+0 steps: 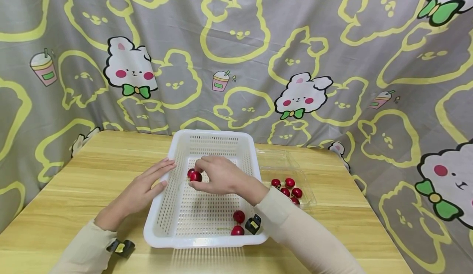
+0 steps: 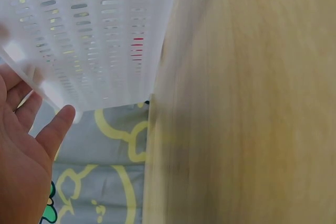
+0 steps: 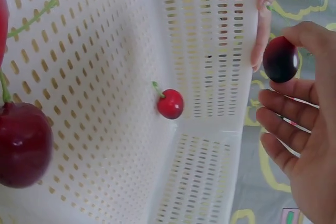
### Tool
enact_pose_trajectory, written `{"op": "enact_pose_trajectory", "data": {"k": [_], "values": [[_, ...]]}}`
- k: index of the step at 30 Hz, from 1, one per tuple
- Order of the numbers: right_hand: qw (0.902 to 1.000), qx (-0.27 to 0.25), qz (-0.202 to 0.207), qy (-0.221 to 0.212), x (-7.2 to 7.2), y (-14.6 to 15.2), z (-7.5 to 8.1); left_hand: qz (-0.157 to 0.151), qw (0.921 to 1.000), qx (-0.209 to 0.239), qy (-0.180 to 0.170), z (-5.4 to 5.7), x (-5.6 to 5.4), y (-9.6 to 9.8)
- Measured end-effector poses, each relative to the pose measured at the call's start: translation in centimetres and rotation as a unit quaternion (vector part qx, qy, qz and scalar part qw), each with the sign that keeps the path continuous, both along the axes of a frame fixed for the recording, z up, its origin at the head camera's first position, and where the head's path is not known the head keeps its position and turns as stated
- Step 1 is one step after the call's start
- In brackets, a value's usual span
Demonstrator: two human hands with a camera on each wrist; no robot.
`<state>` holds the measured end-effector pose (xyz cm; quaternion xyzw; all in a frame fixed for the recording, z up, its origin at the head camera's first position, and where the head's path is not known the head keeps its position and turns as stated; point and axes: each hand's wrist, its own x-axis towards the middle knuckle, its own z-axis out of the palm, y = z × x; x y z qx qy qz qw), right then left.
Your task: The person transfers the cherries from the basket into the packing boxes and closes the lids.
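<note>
My right hand [image 1: 221, 175] is over the white plastic basket [image 1: 205, 241], pinching a dark red cherry [image 3: 281, 59] between thumb and forefinger. Its other fingers are loosely bent in the right wrist view. Below that hand, another cherry [image 3: 170, 104] with a short green stem lies on the basket floor near the left wall. Two more cherries, one [image 1: 239, 216] just behind the other [image 1: 237, 230], sit in the near right corner. My left hand [image 1: 138, 192] touches the left rim, its fingers mostly straight and the thumb [image 2: 56, 129] just outside the wall.
Right of the basket, a clear plastic box [image 1: 308, 192] with its lid [image 1: 277, 159] folded back holds several cherries [image 1: 285, 192]. A loose green stem [image 1: 223, 228] lies on the basket floor. The wooden table [image 1: 343, 220] ends at a patterned grey curtain [image 1: 251, 85].
</note>
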<state>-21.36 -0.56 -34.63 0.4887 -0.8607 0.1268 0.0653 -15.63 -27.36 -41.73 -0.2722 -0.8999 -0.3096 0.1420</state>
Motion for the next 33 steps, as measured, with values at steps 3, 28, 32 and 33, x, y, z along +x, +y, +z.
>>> {"op": "enact_pose_trajectory", "data": {"k": [3, 28, 32, 33], "values": [[0.9996, -0.010, -0.004, 0.027, 0.2, 0.1, 0.6, 0.001, 1.0000, -0.001, 0.002, 0.0, 0.0, 0.0], [0.9866, -0.082, -0.055, 0.130, 0.5, 5.3, 5.5, 0.002, 0.9999, 0.001, 0.013, -0.1, -0.1, 0.0], [0.9865, -0.090, -0.083, 0.108, 0.0, 7.5, 5.3, 0.001, 0.9999, 0.000, 0.014, -0.1, -0.1, 0.0], [0.9863, -0.090, -0.094, 0.101, -0.1, 8.1, 5.2, 0.002, 0.9999, 0.000, 0.014, -0.1, -0.1, 0.0]]}}
